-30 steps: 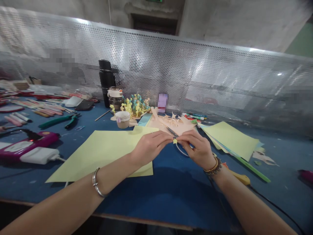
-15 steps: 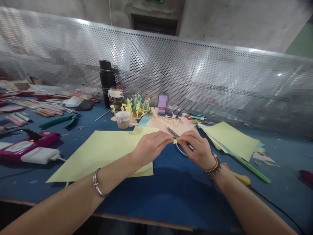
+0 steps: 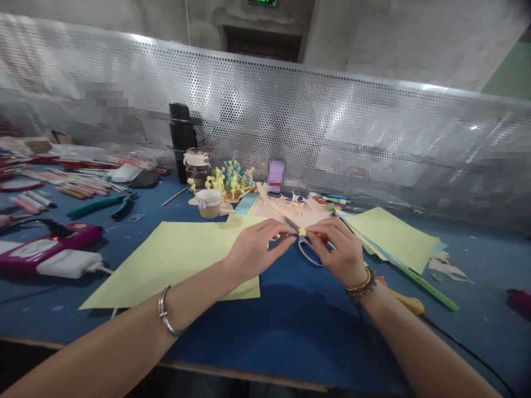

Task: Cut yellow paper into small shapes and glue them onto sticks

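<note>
A small yellow piece of foam or paper point(image 3: 302, 232), perhaps star-shaped, sits at the fingertips of my right hand point(image 3: 338, 246), pinched there. Just to its left is my left hand point(image 3: 255, 249), thumb and fingers parted with nothing visible between them. Behind and below the small piece lie scissors point(image 3: 309, 255), their blades pointing away to the upper left and part of the handle covered by my right hand. Under my left forearm and hand spreads a large pale yellow sheet point(image 3: 166, 265).
Peach sheet scraps point(image 3: 271, 207), a white cup point(image 3: 208, 203) and a cluster of small yellow and blue shapes point(image 3: 230, 179) stand behind. Stacked sheets point(image 3: 394, 235), a green cutter-like tool point(image 3: 431, 287) and a yellow-handled corded tool point(image 3: 409, 303) lie right. A purple power strip point(image 3: 78, 236) and pliers point(image 3: 97, 205) lie left.
My left fingers have come off the small yellow piece and opened. It stays in my right fingertips, slightly farther up and right, and more of the scissors' handle shows.
</note>
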Demonstrator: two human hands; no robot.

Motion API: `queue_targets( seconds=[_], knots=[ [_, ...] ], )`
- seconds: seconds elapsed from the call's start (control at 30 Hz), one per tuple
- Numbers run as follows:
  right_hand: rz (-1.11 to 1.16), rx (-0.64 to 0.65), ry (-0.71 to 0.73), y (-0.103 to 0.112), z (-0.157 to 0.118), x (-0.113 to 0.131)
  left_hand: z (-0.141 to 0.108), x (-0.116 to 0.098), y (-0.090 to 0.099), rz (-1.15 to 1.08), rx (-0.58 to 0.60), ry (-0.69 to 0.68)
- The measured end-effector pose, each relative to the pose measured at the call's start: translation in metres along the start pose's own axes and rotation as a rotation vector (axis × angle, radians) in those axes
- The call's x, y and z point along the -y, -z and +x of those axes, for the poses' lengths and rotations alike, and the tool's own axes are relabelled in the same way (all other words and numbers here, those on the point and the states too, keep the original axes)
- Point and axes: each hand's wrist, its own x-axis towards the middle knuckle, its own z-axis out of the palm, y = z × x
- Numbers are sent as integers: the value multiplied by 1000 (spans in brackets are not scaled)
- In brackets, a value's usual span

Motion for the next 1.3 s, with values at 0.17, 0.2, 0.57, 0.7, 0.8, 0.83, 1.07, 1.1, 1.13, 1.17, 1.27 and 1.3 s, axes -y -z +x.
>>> queue_targets(
  seconds=[0.17, 0.2, 0.57, 0.7, 0.8, 0.83, 1.07, 1.1, 1.13, 1.17, 1.27, 1.3],
  knots=[
    [0, 1, 23, -1, 0, 3, -1, 2, -2, 6, -37, -56],
    [2, 1, 34, -1, 0, 4, -1, 2, -3, 11, -44, -64],
    [10, -11, 72, -2, -2, 4, 0, 1, -1, 47, -52, -118],
    [15, 17, 69, -1, -2, 4, 0, 3, 0, 47, -26, -114],
    [12, -4, 42, 1, -1, 2, 0, 3, 0, 47, -14, -119],
    [7, -18, 31, 1, 0, 2, 0, 3, 1, 48, -10, -124],
    [-30, 60, 98, 1, 1, -5, -1, 5, 0, 66, 25, -143],
    [-33, 65, 104, 1, 1, -5, -1, 5, 0, 68, 31, -145],
    [-33, 70, 107, 1, 0, -5, -1, 5, 1, 69, 39, -147],
    [-32, 76, 108, 0, 0, -6, -1, 6, 1, 70, 47, -147],
    [-30, 96, 113, 0, -1, -5, -2, 7, 1, 73, 76, -140],
    [-27, 99, 113, 0, -1, -5, -2, 7, 1, 72, 84, -137]
  ],
)
